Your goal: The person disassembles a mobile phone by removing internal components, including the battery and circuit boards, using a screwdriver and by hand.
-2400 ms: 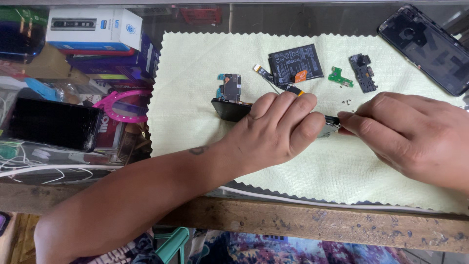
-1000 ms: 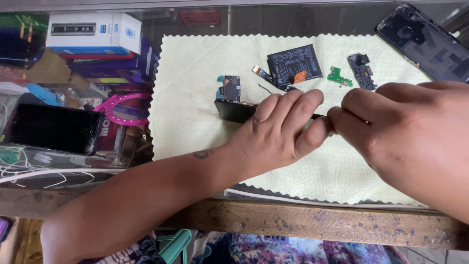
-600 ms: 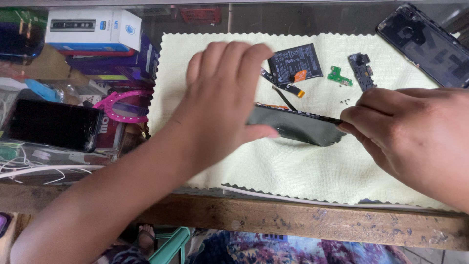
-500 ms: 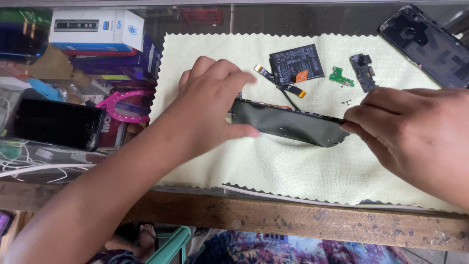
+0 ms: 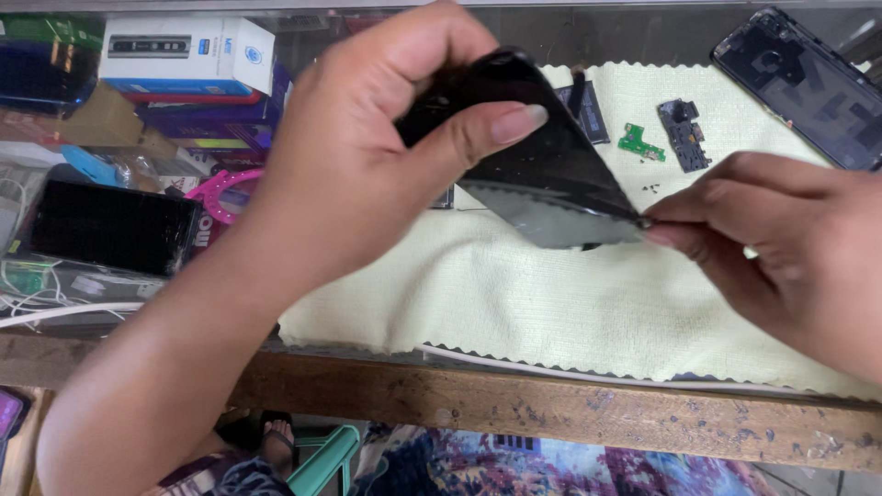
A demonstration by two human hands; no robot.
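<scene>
Left hand [image 5: 367, 156]: middle of the frame, pinching the black phone screen [image 5: 542, 174].
Right hand [image 5: 781, 248]: right side, pinching the screen's lower corner.
Cloth [image 5: 551, 303]: pale yellow, under both hands.

Glass-topped counter [image 5: 386, 23]; worn wooden edge [image 5: 570, 409].

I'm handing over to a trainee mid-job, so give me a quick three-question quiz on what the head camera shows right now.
1. True or false: the left hand holds the black glossy phone panel lifted above the pale yellow cloth.
2. What does the right hand pinch? A) the panel's lower corner B) the small green circuit board C) the cloth
3. Where is the dark phone frame?

Key: 1 true; 2 A; 3 top right, at the cloth's edge.
</scene>
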